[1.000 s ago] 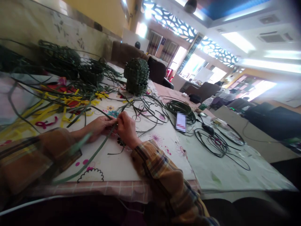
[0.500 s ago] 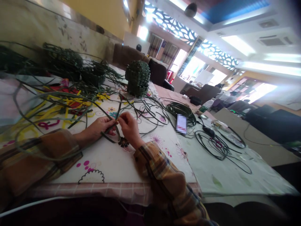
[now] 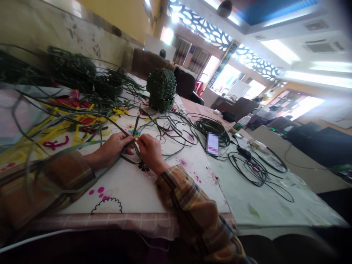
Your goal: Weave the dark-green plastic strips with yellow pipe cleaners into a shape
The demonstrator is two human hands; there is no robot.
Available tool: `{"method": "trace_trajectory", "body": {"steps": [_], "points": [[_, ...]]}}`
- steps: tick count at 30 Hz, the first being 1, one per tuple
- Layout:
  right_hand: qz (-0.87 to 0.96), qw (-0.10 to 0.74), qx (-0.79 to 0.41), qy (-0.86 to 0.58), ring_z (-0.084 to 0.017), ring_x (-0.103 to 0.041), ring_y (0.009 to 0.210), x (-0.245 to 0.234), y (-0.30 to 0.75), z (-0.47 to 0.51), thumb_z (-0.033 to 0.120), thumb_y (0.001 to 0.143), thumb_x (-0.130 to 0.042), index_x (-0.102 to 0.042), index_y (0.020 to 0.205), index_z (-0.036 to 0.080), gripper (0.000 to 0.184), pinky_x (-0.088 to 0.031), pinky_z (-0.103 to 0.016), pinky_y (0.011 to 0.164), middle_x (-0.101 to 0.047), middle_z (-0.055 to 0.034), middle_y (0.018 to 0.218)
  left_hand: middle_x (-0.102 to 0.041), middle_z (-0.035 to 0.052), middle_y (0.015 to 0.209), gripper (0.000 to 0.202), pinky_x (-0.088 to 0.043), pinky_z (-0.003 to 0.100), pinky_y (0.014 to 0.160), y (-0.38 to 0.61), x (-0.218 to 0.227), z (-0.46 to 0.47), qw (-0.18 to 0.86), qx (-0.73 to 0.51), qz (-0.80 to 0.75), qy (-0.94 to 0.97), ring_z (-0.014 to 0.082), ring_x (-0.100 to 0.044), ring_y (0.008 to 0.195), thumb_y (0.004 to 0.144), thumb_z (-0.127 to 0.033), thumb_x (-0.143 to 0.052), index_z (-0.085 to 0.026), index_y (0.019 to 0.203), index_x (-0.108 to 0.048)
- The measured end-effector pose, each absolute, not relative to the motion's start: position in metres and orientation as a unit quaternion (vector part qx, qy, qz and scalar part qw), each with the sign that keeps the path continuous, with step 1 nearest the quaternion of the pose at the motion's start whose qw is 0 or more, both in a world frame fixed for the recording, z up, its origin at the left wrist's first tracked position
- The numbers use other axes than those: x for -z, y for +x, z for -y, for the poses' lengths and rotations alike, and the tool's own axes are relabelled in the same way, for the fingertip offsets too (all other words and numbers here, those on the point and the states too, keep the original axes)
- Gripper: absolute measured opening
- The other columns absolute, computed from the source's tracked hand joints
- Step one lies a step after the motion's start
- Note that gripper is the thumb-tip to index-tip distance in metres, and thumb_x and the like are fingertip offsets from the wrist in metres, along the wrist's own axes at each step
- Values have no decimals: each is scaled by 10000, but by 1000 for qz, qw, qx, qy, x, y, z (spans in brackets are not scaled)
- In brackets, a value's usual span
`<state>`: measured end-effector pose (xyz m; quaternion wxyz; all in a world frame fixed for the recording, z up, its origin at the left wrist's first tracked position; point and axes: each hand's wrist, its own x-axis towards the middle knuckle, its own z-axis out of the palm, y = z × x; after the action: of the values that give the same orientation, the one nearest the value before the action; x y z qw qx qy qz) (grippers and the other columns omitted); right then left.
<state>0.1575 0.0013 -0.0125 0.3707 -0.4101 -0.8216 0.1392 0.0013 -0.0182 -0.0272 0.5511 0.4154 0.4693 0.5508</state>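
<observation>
Flat green strip (image 3: 136, 125) sat right at both sets of fingers, just above the white flowered table (image 3: 162, 192), roughly centred ahead of the torso. No nearer hand to call: left hand (image 3: 114, 147) and right hand (image 3: 150, 148) met nearly tip to tip, with the strip crossing between them. No single long axis either: one length ran from the fingertips away across the table toward the woven green piece (image 3: 161, 90), a small loop hung under the fingertips on the near side, and more strip arced left, around and over the left sleeve (image 3: 66, 172). Left fingers pinched the strip, thumb against index, the lower fingers curled beneath. Right fingers were drawn together at the same crossing and looked to be pinching it too; exact contact was hidden. Small yellow spot showed between the tips, couldn't tell what it was. Left forearm came in low from the left, fairly flat; right forearm angled up from lower right, back of the hand up, wrist just over the cloth. Coiled green strip (image 3: 210, 126) lay to the right, well apart from the fingers.
</observation>
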Motion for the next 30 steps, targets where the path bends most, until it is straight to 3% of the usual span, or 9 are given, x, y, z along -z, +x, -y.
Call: {"method": "trace_trajectory", "body": {"steps": [4,8,11,15,21,27,30], "points": [[804,383,-145,-431,-132,-533,717,13,159,-3,284,918,-619,-606,918,203,82,-386,-256,685,-594,-4,853,-627,5,627,232,-537,233,483,5,18,26,533,-535,-492,433,97,-557,457,786,-324,-733,-126,798,-614],[826,359,-144,-410,-135,-535,745,15,160,-6,245,938,-578,-594,791,196,157,-395,-254,698,-566,-10,833,-618,2,623,207,-502,218,462,8,16,29,532,-526,-486,452,109,-568,470,784,-307,-715,-132,795,-604],[859,345,-80,-370,-155,-535,822,15,158,-4,192,946,-530,-567,721,192,228,-387,-273,743,-573,-32,865,-622,7,624,204,-476,221,438,8,17,27,539,-528,-486,442,114,-562,455,776,-305,-705,-136,772,-591],[887,312,3,-340,-186,-530,881,13,158,1,181,934,-524,-561,733,197,205,-343,-313,760,-603,-47,887,-616,4,615,229,-480,221,456,6,18,25,548,-522,-476,447,112,-563,465,760,-326,-720,-137,747,-594],[903,270,22,-334,-183,-534,822,13,156,7,107,895,-503,-559,778,193,155,-301,-313,731,-614,-40,808,-615,-6,592,241,-477,210,465,3,24,22,534,-530,-500,429,113,-568,472,718,-337,-755,-142,774,-623],[830,388,-122,-383,-152,-520,709,16,156,1,194,923,-495,-482,716,210,208,-356,-274,683,-564,-3,728,-614,10,536,241,-497,218,496,2,23,21,494,-537,-507,459,122,-569,467,752,-357,-731,-144,753,-618],[770,463,-188,-396,-148,-553,778,16,158,-4,173,858,-542,-472,682,209,194,-413,-262,726,-587,-14,801,-621,7,559,264,-518,225,508,0,26,20,503,-533,-492,470,124,-581,476,753,-375,-745,-142,800,-629]]}}
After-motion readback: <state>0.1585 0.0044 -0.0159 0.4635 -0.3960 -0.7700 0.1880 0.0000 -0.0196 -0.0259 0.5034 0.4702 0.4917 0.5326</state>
